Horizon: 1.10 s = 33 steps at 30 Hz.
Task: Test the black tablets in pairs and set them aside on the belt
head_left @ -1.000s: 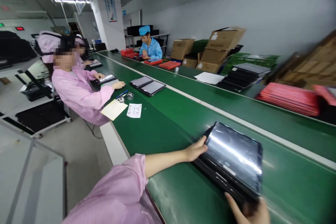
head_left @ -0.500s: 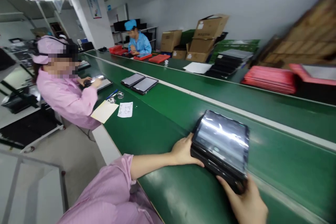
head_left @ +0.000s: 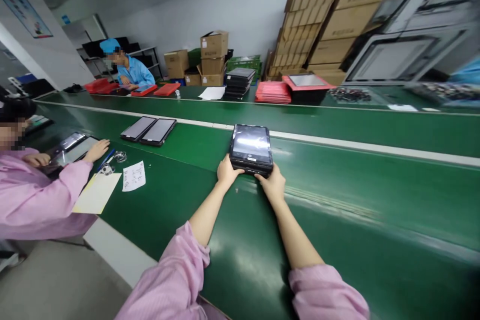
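White sheet's writing (head_left: 134,176) too small to read; seated co-worker (head_left: 30,195) cut off at left.

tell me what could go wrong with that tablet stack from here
The left hand and right hand hold only the near edge of the stack of dark tablets, so the layers might slide apart if it is lifted. Bare fingers so close to the glossy top screen could leave smudges. The stack also sits on a green assembly-line belt, so it could shift if that belt runs.

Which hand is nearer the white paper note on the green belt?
Left hand, to the right of the note. The right hand is farther right, past the left hand.
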Tool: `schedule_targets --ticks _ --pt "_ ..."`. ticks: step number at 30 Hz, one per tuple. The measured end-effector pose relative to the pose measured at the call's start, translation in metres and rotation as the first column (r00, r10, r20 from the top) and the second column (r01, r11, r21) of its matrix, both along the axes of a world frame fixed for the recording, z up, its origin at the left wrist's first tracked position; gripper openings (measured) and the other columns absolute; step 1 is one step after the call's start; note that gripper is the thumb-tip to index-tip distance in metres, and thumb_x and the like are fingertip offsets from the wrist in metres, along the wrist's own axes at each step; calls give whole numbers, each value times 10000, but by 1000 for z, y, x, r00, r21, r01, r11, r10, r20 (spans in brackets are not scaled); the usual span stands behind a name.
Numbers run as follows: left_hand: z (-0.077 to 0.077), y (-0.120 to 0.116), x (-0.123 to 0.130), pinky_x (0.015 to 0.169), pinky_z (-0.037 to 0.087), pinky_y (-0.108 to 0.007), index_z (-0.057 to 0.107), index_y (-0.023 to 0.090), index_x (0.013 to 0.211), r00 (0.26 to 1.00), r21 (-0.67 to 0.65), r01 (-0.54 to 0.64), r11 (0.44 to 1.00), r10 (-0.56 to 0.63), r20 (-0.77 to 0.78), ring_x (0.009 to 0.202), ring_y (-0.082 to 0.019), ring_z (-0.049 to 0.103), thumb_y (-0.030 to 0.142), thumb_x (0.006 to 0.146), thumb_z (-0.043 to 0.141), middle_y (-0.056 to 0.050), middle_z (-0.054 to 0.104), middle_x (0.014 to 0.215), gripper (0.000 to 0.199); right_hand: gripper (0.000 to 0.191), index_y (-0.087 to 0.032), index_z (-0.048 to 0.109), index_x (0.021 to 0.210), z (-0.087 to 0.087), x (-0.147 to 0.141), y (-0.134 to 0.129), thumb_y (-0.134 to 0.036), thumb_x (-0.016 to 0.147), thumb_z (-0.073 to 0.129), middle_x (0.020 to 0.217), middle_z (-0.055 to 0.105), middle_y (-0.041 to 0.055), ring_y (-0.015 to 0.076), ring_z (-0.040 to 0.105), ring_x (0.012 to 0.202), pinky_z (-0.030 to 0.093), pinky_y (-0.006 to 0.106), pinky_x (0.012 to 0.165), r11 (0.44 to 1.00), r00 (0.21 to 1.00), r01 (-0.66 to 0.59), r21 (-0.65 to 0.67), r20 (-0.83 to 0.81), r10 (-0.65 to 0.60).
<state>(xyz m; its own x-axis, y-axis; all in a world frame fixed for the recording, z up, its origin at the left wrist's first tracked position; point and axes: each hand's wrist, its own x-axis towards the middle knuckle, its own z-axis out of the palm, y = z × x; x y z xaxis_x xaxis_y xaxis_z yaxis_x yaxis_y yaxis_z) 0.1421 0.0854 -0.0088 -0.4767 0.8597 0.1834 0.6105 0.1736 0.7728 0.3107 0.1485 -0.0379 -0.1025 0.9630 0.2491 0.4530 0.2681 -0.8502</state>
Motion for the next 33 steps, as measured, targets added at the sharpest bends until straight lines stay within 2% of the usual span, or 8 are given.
schedule_targets --ticks 4,7,13,16,20,26,30,33 --pt "-5 7 4 1189 249 -561 466 175 1394 998 11 -9 1000 10 -56 1365 -336 494 309 749 829 -202 552 1438 752 818 -79 448 1419 -1 -2 8 -358 688 683 1314 607 217 358 573 1189 429 494 1042 999 999 11 34 52 -13" --pt "-8 0 4 1180 310 -506 489 182 1387 996 32 19 999 -17 -86 1367 -300 493 267 834 733 -178 556 1435 610 793 -55 403 1428 -1 -3 1 -368 747 663 1366 533 241 361 487 1259 385 498 1070 993 997 43 112 61 -50" --pt "-10 -11 3 1132 409 -371 568 162 1296 996 116 70 991 -63 -67 1298 -229 544 152 886 607 -135 602 1360 412 795 -48 297 1472 22 -9 -33 -394 844 640 1398 370 312 447 359 1242 318 568 1000 934 890 333 128 284 -356" --pt "-10 -14 1 1079 457 -355 616 164 1212 996 141 90 986 -85 -42 1184 -208 614 118 892 572 -116 647 1258 327 538 -48 393 1367 29 -6 -48 -342 929 498 1297 458 296 410 392 1186 299 520 964 966 868 239 103 423 -260" --pt "-8 -22 -2 996 499 -331 671 177 1082 992 143 127 981 -126 -17 992 -173 668 98 899 526 -89 668 1166 246 147 -183 582 1032 24 -2 -62 -247 926 502 899 629 83 262 523 939 310 361 866 999 870 -28 32 493 9" --pt "-9 -26 0 923 492 -317 714 208 946 973 161 172 972 -194 129 827 -164 649 98 862 579 -36 702 961 193 121 -197 615 1014 23 -4 -65 -233 929 537 851 670 49 225 561 906 275 318 794 994 828 -112 12 554 87" --pt "-15 -20 3 871 498 -309 714 220 1007 927 228 33 973 -115 358 771 -168 646 141 867 621 0 671 741 185 146 -201 639 1017 27 -2 -64 -238 932 526 816 685 43 222 587 883 276 310 752 991 798 -134 16 595 98" --pt "-18 -7 -20 861 511 -299 688 204 1069 821 284 -206 936 7 571 826 -156 668 159 902 595 -28 702 866 196 167 -197 656 996 28 1 -62 -255 920 519 798 687 49 227 603 851 277 304 718 987 786 -159 19 607 115"
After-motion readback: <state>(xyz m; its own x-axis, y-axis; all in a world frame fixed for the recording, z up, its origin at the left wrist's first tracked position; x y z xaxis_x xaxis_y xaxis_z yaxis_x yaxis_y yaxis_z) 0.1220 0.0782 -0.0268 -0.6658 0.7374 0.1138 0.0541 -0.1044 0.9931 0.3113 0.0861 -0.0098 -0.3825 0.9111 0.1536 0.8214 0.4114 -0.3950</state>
